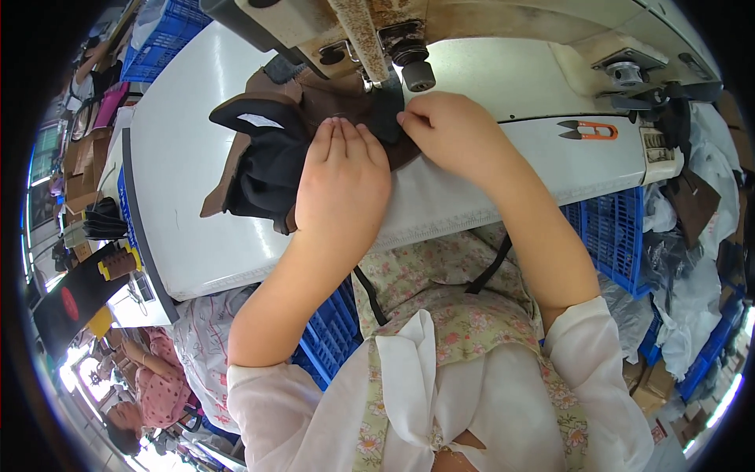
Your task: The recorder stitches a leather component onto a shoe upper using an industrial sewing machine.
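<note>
A brown and black sewn fabric piece [267,167] lies bunched on the white machine table [189,157], with a black loop of cloth standing up at its left. Its far part runs under the needle area of a sewing machine [472,22]. My left hand [344,185] rests flat on the piece, fingers stretched out side by side and pointing at the needle. To the right, my right hand [458,135] has its fingers curled and pinches the dark edge of the same piece close to the needle. The needle tip itself is too small to make out.
Orange-handled thread snips [588,130] lie on the table at the right. Blue plastic crates [613,236] stand below the table's front edge. Plastic bags [684,303] are heaped at the far right. At the lower left a person in a pink top [157,377] sits nearby.
</note>
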`<control>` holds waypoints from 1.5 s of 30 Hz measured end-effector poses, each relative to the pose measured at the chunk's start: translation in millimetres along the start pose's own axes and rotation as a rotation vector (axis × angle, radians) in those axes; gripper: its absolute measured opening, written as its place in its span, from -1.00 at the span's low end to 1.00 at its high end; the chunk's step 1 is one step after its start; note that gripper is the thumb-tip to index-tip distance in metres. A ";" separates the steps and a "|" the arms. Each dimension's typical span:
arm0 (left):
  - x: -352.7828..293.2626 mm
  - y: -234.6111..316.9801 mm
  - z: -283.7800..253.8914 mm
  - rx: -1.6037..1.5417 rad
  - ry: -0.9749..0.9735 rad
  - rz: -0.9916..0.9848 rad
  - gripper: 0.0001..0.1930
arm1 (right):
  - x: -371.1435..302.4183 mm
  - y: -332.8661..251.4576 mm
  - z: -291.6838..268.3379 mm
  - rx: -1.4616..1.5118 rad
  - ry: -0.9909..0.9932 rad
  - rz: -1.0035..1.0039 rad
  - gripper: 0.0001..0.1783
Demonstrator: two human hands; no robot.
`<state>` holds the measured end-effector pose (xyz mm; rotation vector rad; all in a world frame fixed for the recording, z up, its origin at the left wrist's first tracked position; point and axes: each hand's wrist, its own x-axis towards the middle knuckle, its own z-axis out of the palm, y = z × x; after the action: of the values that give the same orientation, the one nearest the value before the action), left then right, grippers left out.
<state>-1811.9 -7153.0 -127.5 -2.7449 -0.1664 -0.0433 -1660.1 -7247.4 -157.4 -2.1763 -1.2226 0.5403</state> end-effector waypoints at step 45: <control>-28.8 -31.6 14.5 0.246 0.403 0.084 -0.66 | -5.5 -5.5 2.6 0.866 -0.388 0.346 -0.73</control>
<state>-1844.2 -7121.7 -130.5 -2.4351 0.0519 -0.5122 -1667.9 -7249.1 -155.4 -1.5464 -0.5772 1.3874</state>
